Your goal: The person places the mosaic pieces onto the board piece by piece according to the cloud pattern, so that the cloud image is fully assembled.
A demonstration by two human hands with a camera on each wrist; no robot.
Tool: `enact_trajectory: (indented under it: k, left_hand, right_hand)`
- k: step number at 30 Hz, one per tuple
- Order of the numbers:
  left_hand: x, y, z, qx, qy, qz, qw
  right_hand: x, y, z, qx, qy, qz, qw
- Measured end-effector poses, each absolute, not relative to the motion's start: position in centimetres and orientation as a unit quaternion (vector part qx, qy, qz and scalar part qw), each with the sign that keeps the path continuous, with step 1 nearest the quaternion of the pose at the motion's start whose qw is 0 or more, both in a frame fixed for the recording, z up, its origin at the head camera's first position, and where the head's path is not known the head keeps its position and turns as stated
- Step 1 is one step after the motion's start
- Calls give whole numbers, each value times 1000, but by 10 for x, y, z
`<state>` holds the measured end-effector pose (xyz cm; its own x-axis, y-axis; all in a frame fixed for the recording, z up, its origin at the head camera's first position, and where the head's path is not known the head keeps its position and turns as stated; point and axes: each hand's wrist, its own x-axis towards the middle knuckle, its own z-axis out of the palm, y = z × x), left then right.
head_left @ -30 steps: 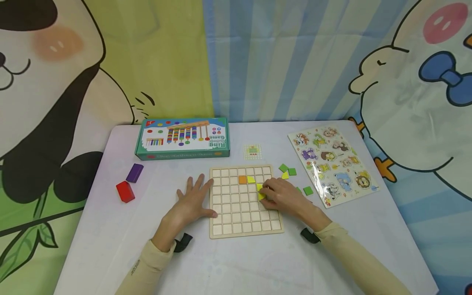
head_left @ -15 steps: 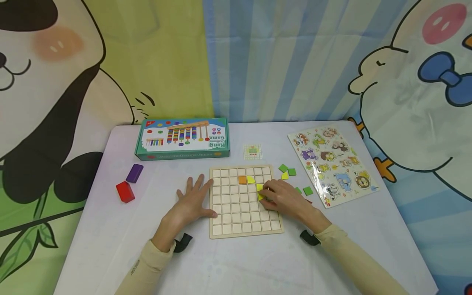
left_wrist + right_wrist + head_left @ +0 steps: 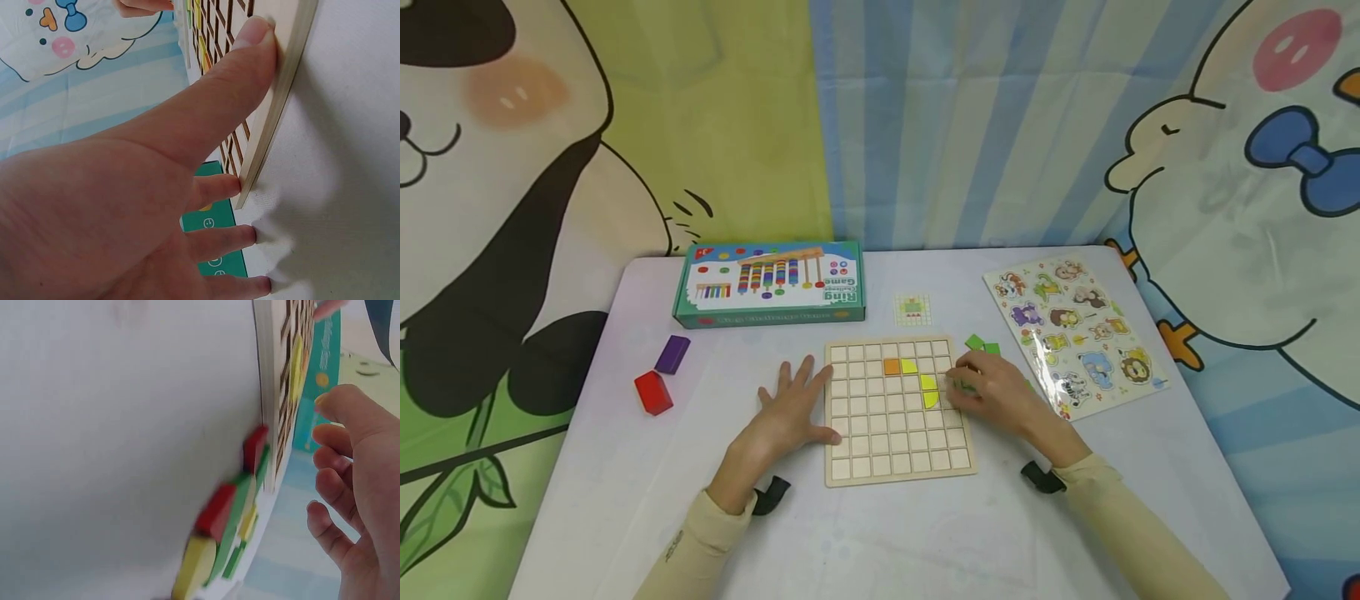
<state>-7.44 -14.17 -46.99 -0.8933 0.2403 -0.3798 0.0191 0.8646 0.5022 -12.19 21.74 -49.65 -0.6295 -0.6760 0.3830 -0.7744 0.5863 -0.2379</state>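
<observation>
My left hand [image 3: 790, 417] lies with fingers spread at the left side of the wooden grid board [image 3: 901, 481]; its thumb presses on the rim in the left wrist view. An orange square tile [image 3: 891, 367] sits in the grid beside a yellow tile [image 3: 909, 366]. Farther right, another yellow tile [image 3: 929, 382] adjoins a rounded yellow tile [image 3: 931, 401]. Just off the board's right edge hovers my right hand [image 3: 996, 390], fingers loosely bent with nothing between them in the right wrist view. Below it are red tiles [image 3: 217, 511], green tiles [image 3: 236, 506] and a yellow tile [image 3: 195, 565].
Behind the board lies a small pattern card [image 3: 913, 310]. A green game box [image 3: 769, 284] stands at the back left, with a purple block [image 3: 672, 355] and a red block [image 3: 653, 392] nearer. An animal picture board [image 3: 1077, 333] lies at the right.
My right hand has let go of the rounded yellow tile on the board and moved right, over the loose tiles. The left hand stays in place.
</observation>
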Motion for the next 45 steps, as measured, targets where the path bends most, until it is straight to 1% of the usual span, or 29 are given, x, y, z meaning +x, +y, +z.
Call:
enact_trajectory:
  k: [10,18,30,45]
  left_hand:
    - [-75,-143,-469,70,941,249,219]
    - [-72,-142,-473,66,942,246,219]
    - [-71,-142,-472,76,943,248,208]
    - [-71,-143,-472,78,943,245,211]
  right_hand:
    - [-144,258,-502,351,-902,212,133]
    - [-149,279,-508,298,-925,214,102]
    - [-155,287,-510,263,-940,209,66]
    - [-155,288,-508,285,-938,172,96]
